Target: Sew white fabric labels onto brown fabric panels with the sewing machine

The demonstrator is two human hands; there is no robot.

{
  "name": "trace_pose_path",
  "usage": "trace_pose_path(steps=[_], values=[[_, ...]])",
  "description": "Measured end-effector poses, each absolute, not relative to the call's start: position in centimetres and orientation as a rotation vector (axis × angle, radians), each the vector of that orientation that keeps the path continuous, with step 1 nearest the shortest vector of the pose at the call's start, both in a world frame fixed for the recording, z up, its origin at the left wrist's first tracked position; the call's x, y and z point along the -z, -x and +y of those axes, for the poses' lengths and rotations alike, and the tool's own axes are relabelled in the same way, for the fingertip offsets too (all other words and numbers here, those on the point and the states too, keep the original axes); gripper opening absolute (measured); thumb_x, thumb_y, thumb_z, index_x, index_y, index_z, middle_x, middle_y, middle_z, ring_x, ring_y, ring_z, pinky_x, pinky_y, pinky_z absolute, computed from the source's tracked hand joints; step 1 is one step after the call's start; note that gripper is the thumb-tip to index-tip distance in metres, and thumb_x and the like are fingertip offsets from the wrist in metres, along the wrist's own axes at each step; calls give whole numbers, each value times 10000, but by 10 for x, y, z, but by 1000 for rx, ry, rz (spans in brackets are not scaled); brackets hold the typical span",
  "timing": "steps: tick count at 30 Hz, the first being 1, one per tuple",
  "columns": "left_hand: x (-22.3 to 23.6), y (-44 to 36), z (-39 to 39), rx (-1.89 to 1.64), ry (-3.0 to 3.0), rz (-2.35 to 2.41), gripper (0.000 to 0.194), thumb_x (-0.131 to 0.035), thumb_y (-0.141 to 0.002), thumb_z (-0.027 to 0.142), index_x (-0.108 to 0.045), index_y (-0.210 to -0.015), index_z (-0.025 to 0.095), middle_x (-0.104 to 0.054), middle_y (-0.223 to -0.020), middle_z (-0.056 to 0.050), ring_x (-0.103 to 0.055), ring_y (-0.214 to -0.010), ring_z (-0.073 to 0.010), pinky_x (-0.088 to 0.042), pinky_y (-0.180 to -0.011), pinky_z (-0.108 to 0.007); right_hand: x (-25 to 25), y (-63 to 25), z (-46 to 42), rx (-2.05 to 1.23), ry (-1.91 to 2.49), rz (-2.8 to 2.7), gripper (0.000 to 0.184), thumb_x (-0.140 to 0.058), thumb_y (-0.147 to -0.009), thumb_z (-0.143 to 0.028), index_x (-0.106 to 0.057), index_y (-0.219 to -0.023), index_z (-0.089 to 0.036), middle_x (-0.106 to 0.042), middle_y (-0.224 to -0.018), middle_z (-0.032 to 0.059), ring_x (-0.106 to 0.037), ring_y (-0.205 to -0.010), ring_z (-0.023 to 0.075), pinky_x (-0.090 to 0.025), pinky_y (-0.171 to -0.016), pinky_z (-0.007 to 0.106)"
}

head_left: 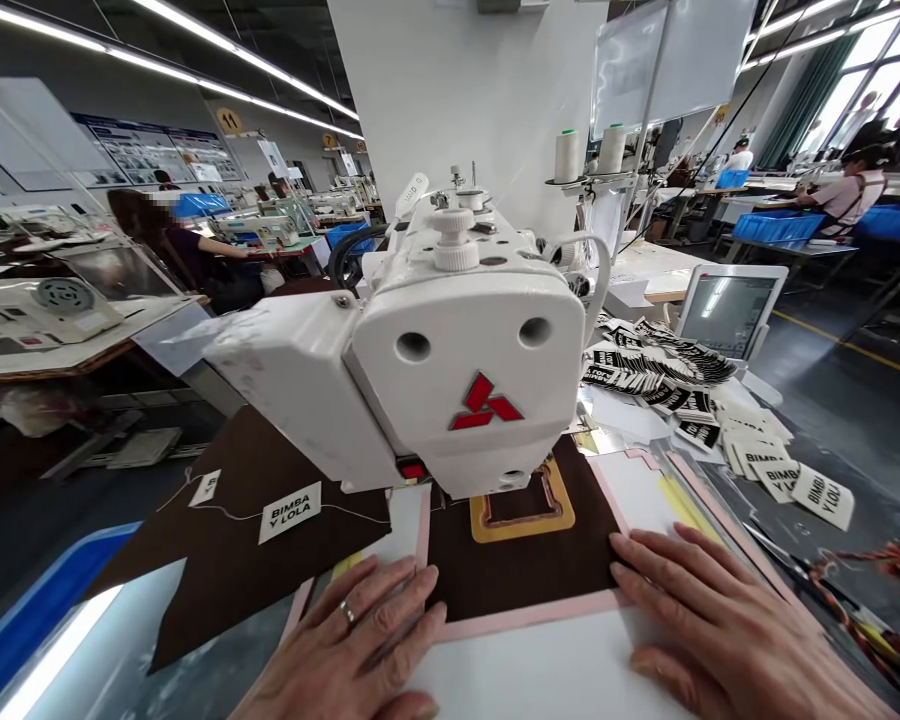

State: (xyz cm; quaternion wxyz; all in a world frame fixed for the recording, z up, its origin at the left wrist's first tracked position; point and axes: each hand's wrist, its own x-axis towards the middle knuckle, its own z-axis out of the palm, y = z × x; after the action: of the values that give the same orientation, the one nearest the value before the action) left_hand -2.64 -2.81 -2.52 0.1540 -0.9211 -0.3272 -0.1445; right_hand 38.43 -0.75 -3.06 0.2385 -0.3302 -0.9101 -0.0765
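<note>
Nearest, the left hand and right hand lie flat, fingers spread, pressing the white template either side of the brown fabric. Beyond stands the sewing machine over a yellow frame; labels are heaped far right.

A garment factory floor: a white industrial sewing machine, white thread cones, piled black-and-white woven labels, rows of workstations.

Left grip wears ring (apparently silver).
</note>
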Motion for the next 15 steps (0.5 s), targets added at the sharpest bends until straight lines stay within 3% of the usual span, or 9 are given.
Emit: trace_pose_path(steps=[6, 15], values=[[28, 27, -29, 419, 2654, -958, 405, -453, -1151, 502, -686, -1395, 277, -684, -1505, 5, -504, -1506, -186, -215, -1363, -361, 30, -384, -8, 177, 918, -2459, 348, -700, -1054, -466, -763, -1350, -294, -768, -1370, 46, -761, -1216, 260, -569, -1142, 374], [28, 28, -30, 415, 2645, -926, 441, -458, -1147, 521, -675, -1412, 243, -679, -1509, -14, -458, -1536, -198, -170, -1377, -369, 34, -385, -11, 193, 939, -2456, 346, -656, -1075, -425, -749, -1376, -282, -769, -1367, 54, -757, -1214, 260, -558, -1157, 401]])
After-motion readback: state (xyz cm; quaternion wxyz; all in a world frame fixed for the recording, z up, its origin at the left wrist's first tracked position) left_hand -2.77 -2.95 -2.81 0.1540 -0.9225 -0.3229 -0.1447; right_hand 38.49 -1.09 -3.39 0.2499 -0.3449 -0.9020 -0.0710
